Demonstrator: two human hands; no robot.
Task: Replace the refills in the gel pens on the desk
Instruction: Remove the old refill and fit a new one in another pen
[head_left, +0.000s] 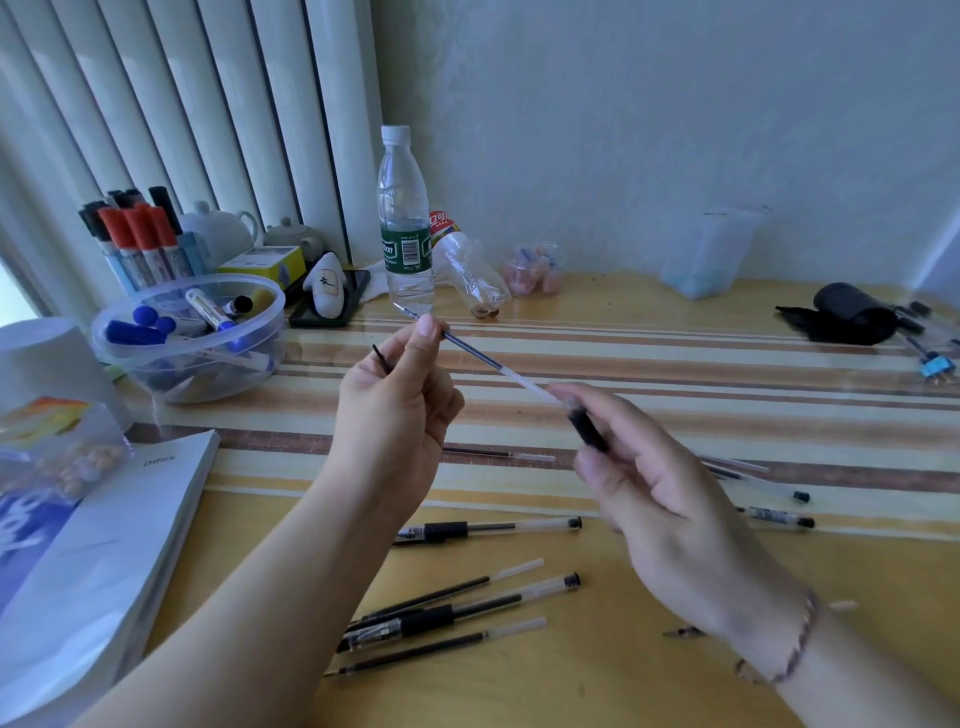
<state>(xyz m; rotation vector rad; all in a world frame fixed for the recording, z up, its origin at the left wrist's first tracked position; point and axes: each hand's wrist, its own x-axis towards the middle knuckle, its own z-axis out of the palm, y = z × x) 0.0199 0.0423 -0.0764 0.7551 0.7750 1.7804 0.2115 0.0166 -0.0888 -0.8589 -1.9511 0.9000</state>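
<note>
**Refill held between two hands above the desk**

Forearms reach in from the bottom edge, both raised over the wooden desk (649, 691), whose far half carries a striped mat (675, 364). At the left edge lies a white book (98, 561) marked "Office", with a clear tub of markers (189, 338) behind it and an upright water bottle (405, 218) further back. The left hand (395, 410) pinches the dark tip end of a refill (483, 358) between thumb and forefinger. The right hand (660, 483) is closed around a pen barrel (587, 428) by its black grip; it is blurred, but the refill's clear tail seems to meet the barrel's mouth. On the desk below lie a complete gel pen (488, 529) and, nearer, a cluster of pens and loose refills (447, 618). More pens (774, 512) lie just right of the right hand.
</note>
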